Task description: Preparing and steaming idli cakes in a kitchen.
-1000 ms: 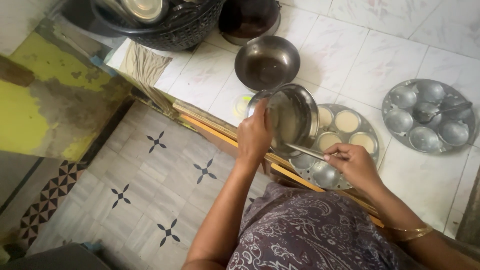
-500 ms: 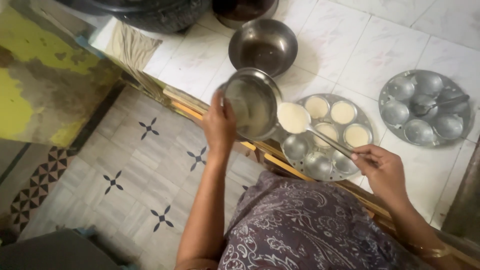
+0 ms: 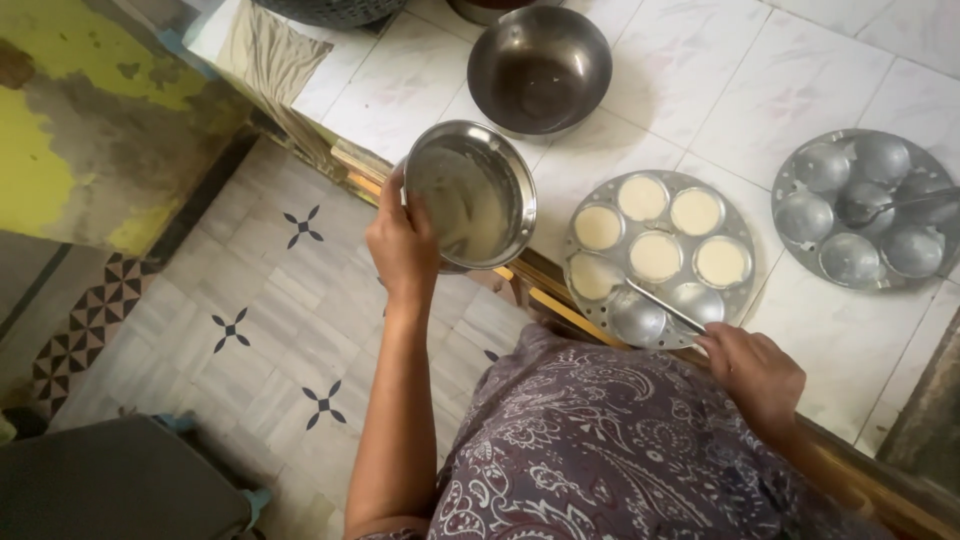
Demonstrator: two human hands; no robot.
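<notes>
My left hand [image 3: 403, 243] grips a steel bowl [image 3: 470, 194] smeared with white batter, tilted and held over the counter's edge. My right hand [image 3: 752, 372] holds a steel spoon [image 3: 664, 306] whose tip rests on a round steel mould plate [image 3: 657, 259]. Several of that plate's cups hold white batter; two near cups look empty.
A second round mould plate [image 3: 872, 210] with empty cups and a spoon in it lies at the right. An empty dark steel bowl [image 3: 540, 68] stands at the back on the white tiled counter [image 3: 410, 80]. A patterned tile floor [image 3: 250, 330] lies below left.
My left hand has swung the batter bowl left, away from the mould plate, to the counter's edge. My right hand stays at the plate with the spoon. More cups now hold batter.
</notes>
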